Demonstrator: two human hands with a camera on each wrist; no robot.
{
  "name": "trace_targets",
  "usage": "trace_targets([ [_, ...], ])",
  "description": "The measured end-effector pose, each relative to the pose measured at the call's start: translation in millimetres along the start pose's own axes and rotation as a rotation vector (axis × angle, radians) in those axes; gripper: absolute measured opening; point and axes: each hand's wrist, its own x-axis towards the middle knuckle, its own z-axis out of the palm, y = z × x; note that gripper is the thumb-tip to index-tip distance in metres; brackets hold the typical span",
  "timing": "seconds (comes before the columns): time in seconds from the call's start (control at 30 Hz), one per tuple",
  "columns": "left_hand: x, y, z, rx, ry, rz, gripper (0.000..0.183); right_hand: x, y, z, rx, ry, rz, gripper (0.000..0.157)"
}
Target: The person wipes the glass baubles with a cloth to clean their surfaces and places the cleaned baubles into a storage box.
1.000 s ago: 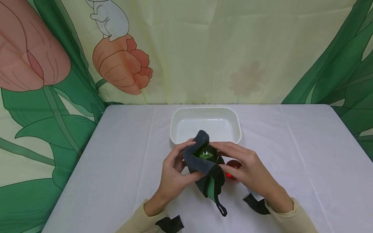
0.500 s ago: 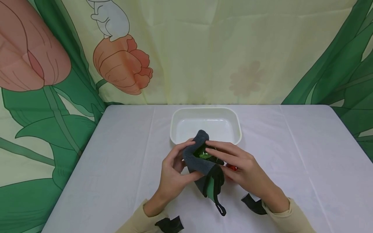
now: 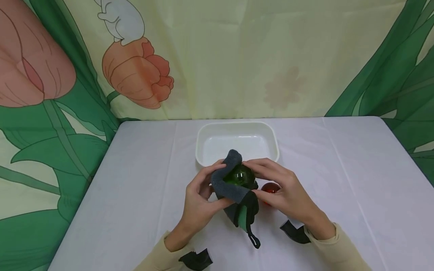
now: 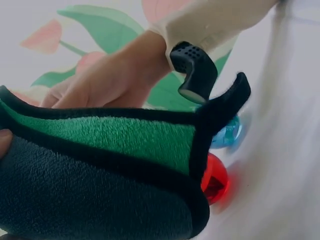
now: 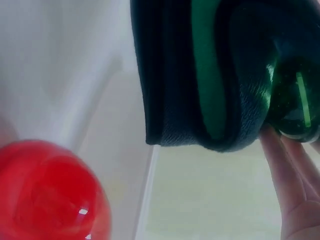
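Observation:
My left hand (image 3: pixel 203 203) grips a folded dark grey cloth (image 3: pixel 230 190) with black edging, a green inner side and a hanging loop. Nestled in its fold is a shiny, see-through green ball (image 3: pixel 240 176). From the right, my right hand (image 3: pixel 285 186) holds this ball, fingers on its far side and thumb at the cloth's edge. The right wrist view shows these fingers touching the ball from below. Behind the right hand sits a red ball (image 3: pixel 270 188), partly covered; it appears large in the right wrist view.
A white rectangular tray (image 3: pixel 200 145) stands behind the hands on the white-covered table (image 3: pixel 145 173). In the left wrist view a clear blue thing (image 4: pixel 229 134) lies near the red ball. A patterned curtain (image 3: pixel 217 60) hangs behind the table.
My right fingers lay over the top of the green ball half a second ago; now they are back at its side, uncovering more of it. The left hand keeps its grip.

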Motion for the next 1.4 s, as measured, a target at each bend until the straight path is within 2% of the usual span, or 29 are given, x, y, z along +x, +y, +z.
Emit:
trace_targets([
  [0.1,-0.7,1.9,-1.3,-0.002,0.007,0.003,0.063,2.0,-4.8,-0.6,0.005,0.005,-0.01,0.065],
  [0.23,-2.5,4.2,-5.6,0.008,0.022,0.014,0.061,5.8,-16.5,0.0,0.013,-0.008,0.019,0.065],
  [0.43,-3.9,4.3,-11.3,0.016,0.026,0.015,0.061,10.3,-26.6,0.8,-0.039,-0.021,0.048,0.065],
  [0.67,-4.8,5.2,-18.4,0.021,0.06,0.006,0.061,12.7,-14.4,-0.5,-0.111,-0.015,0.039,0.069],
  [0.93,-8.5,2.8,-26.9,0.032,0.1,-0.003,0.064,21.7,-11.9,-1.6,-0.087,-0.027,0.034,0.067],
  [1.13,-11.4,0.5,-32.8,0.042,0.122,-0.015,0.063,30.7,-3.5,-6.0,-0.123,-0.025,0.047,0.065],
  [1.4,-17.7,-2.0,-39.9,0.062,0.139,-0.055,0.063,44.6,10.6,-11.8,-0.198,-0.082,0.064,0.062],
])
